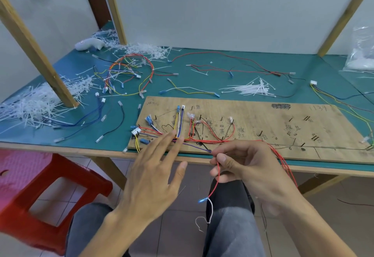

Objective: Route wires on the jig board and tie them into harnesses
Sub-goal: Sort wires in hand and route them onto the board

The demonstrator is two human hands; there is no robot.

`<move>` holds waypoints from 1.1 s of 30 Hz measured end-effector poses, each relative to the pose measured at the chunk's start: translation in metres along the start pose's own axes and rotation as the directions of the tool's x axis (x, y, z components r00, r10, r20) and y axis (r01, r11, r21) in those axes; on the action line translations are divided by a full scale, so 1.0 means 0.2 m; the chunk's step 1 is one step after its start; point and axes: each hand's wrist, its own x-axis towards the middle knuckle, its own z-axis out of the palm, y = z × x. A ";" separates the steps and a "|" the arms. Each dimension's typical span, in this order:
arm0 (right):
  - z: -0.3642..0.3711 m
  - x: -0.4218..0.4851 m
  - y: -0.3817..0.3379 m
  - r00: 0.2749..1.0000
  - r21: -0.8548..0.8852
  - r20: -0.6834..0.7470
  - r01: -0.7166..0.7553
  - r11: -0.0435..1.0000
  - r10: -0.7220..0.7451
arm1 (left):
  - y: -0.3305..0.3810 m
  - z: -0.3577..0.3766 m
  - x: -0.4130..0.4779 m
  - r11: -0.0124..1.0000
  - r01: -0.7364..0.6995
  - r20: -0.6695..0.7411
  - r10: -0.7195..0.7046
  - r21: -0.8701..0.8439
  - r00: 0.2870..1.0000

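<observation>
The wooden jig board (253, 115) lies flat on the green table (202, 86), studded with black pegs. Coloured wires (180, 123) run between the pegs on its left half. My right hand (242, 163) pinches a red wire (217, 177) just off the board's front edge. That wire hangs down to a blue terminal (203, 199) and a white tail over my knee. More red wires (283, 159) trail across the back of my right hand. My left hand (153, 173) hovers with fingers spread and straight, fingertips over the board's front left corner, holding nothing.
A bundle of white cable ties (251, 89) lies behind the board. Heaps of cut ties (36, 103) cover the left of the table. A finished harness (129, 72) and loose wires (232, 68) lie at the back. A red stool (46, 192) stands at my left.
</observation>
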 end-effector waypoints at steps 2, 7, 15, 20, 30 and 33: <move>-0.02 0.00 0.00 0.999 0.008 0.033 -0.023 1.000 0.023 | -0.02 0.02 0.00 1.000 0.005 -0.014 -0.005 0.027 1.000; 0.00 0.05 0.01 0.996 -0.110 -0.076 0.040 0.993 -0.048 | -0.01 0.05 0.02 0.986 -0.033 -0.016 0.036 0.162 0.999; 0.06 0.22 -0.05 0.914 -0.512 -0.189 0.221 0.830 -0.359 | 0.01 0.10 0.01 0.981 0.017 0.000 -0.018 0.195 1.000; 0.07 0.32 -0.07 0.877 -0.640 -0.178 0.242 0.729 -0.447 | 0.02 0.10 0.01 0.982 0.023 -0.009 -0.022 0.188 1.000; 0.17 0.76 -0.22 0.934 -0.790 -0.058 0.173 0.588 -0.353 | 0.03 0.14 0.01 0.985 0.046 -0.010 -0.045 0.168 0.999; 0.22 0.91 -0.22 0.968 -0.830 -0.017 0.126 0.544 -0.252 | 0.04 0.15 0.01 0.986 0.049 -0.016 -0.047 0.162 0.999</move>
